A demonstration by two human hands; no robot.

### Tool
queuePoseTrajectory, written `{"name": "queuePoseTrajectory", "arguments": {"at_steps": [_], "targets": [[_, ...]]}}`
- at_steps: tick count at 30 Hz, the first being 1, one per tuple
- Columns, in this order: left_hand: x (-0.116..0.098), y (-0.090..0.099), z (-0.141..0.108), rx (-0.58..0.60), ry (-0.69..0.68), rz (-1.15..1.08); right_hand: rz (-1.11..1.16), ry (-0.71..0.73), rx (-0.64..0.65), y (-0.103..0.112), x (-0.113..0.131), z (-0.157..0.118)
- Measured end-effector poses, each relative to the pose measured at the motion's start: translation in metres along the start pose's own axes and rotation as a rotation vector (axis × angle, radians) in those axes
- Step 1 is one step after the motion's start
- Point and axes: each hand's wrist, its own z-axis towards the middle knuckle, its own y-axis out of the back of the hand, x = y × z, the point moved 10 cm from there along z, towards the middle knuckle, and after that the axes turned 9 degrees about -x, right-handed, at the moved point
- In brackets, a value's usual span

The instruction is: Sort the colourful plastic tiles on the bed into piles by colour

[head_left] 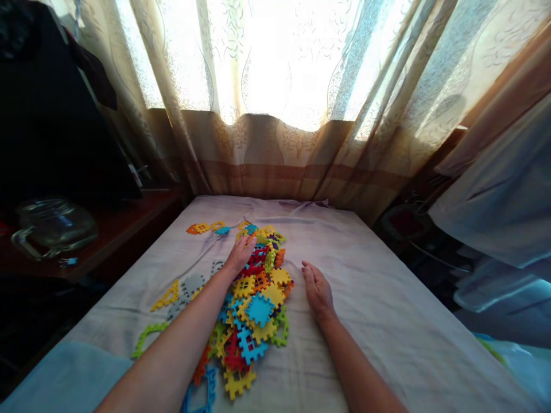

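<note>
Left fingers [246,243] on pile's far part, grip can't tell; right fingers [309,272] open, loosely curved.
Interlocking plastic pieces [260,310] heaped on bed [370,258] between forearms; right hand just beside heap, apart.

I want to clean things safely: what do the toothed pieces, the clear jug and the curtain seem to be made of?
The toothed pieces look like matte plastic: evenly coloured, with regular moulded teeth. The clear jug seems glossy glass, transparent with bright reflections, though clear plastic is possible. The curtain looks like thin patterned fabric, hanging in folds and passing light.
</note>
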Motion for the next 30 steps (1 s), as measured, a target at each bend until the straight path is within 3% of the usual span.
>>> {"name": "queuePoseTrajectory", "arguments": {"at_steps": [3, 7, 10, 12, 15, 20, 24, 27, 30], "targets": [[0.032, 0.041, -0.012, -0.002, -0.009, 0.080, -0.011, 0.016, 0.003, 0.000, 0.001, 0.000], [0.098, 0.108, -0.053, 0.014, 0.058, 0.244, -0.033, 0.014, 0.007, -0.003, 0.001, 0.000], [0.130, 0.136, -0.091, 0.011, 0.155, 0.358, -0.052, -0.001, 0.025, -0.005, -0.001, 0.000], [0.128, 0.135, -0.108, 0.008, 0.163, 0.398, -0.073, -0.009, 0.022, -0.005, -0.002, 0.000], [0.105, 0.113, -0.115, 0.014, 0.131, 0.420, -0.090, -0.017, 0.008, -0.003, -0.005, 0.002], [0.063, 0.071, -0.104, 0.013, 0.101, 0.434, -0.085, -0.018, 0.007, -0.005, -0.006, 0.000], [0.046, 0.052, -0.089, 0.038, 0.085, 0.418, -0.165, 0.015, 0.037, -0.008, -0.001, 0.002], [0.051, 0.066, -0.066, 0.055, 0.050, 0.405, -0.329, 0.048, 0.085, -0.003, 0.004, 0.022], [0.087, 0.110, -0.033, 0.023, 0.092, 0.470, -0.607, 0.014, 0.088, 0.019, -0.001, 0.061]]}}
